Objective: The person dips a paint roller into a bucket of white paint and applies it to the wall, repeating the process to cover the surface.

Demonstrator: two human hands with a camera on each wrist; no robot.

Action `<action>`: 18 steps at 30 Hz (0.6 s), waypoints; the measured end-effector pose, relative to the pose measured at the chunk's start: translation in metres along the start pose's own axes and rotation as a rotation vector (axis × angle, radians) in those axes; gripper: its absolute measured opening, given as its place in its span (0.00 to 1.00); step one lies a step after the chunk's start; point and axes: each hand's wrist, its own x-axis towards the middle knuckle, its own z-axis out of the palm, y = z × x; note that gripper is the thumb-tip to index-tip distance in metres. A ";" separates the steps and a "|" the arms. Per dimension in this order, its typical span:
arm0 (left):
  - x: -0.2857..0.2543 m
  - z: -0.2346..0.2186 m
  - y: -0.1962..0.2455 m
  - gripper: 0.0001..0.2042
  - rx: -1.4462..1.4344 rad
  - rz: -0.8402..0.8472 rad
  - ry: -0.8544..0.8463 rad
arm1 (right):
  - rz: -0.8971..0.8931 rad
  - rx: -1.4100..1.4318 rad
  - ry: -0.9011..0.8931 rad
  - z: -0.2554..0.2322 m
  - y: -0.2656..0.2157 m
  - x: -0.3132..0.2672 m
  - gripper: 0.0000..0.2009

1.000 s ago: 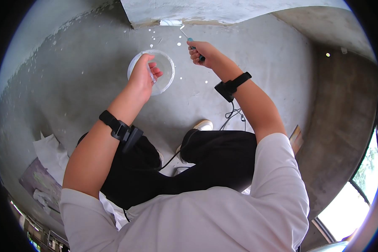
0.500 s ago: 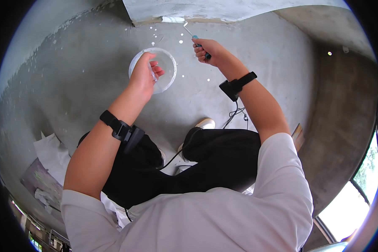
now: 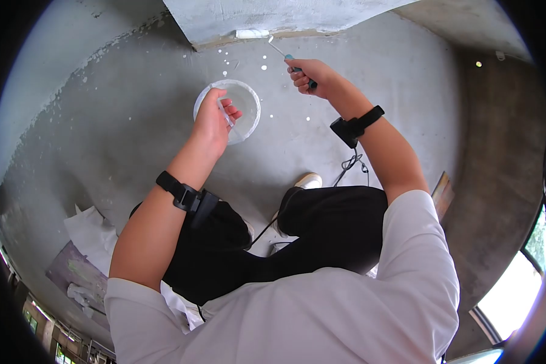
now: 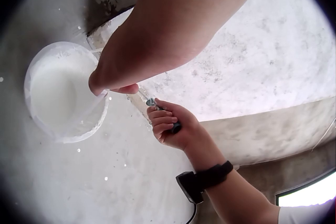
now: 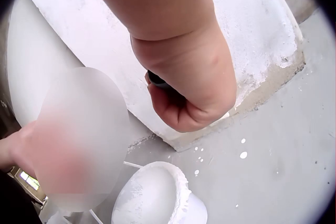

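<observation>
Seen from above, a person in a pale short-sleeved shirt (image 3: 285, 321) and black trousers (image 3: 333, 218) fills the bottom of the frame. Near the lower left lies a crumpled white sheet (image 3: 91, 232); at the lower right, a small board (image 3: 443, 193). A pale shoe (image 3: 309, 180) shows just below centre, with a tangled dark cable (image 3: 350, 162) on the floor (image 3: 145, 151) to its right, in the way of the feet; it could snag if the person shifts.

Above centre, slightly left, the left hand (image 3: 216, 121) curls its fingers round part of a translucent white bucket (image 3: 247, 100), probably its handle (whether the bucket is lifted or resting, I cannot tell). A slack grip or a tilt could spill whatever is inside.

Higher and to the right, the right hand (image 3: 314, 77) grips a small paint roller (image 3: 252, 34) by its blue-green and black handle. The roller's white sleeve lies at the foot of the wall (image 3: 242, 12), top centre, along a brownish strip. Pressed too low, it could smear the floor or pick up grit; overloaded, it could drip. White spots (image 3: 264, 68) dot the floor between bucket and wall.
</observation>
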 end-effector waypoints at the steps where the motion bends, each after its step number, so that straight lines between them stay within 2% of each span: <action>1: -0.001 0.000 0.000 0.17 -0.003 -0.004 0.000 | 0.004 -0.002 0.003 -0.004 -0.004 -0.007 0.13; 7: -0.004 0.004 0.001 0.18 0.016 0.004 0.017 | 0.002 0.014 -0.033 -0.007 -0.007 -0.013 0.13; 15: -0.003 0.000 0.001 0.18 0.002 -0.007 -0.007 | 0.052 0.002 -0.040 0.012 0.006 0.047 0.12; 18: -0.003 0.000 0.001 0.18 0.009 -0.016 -0.013 | 0.045 -0.020 -0.013 0.016 0.008 0.054 0.11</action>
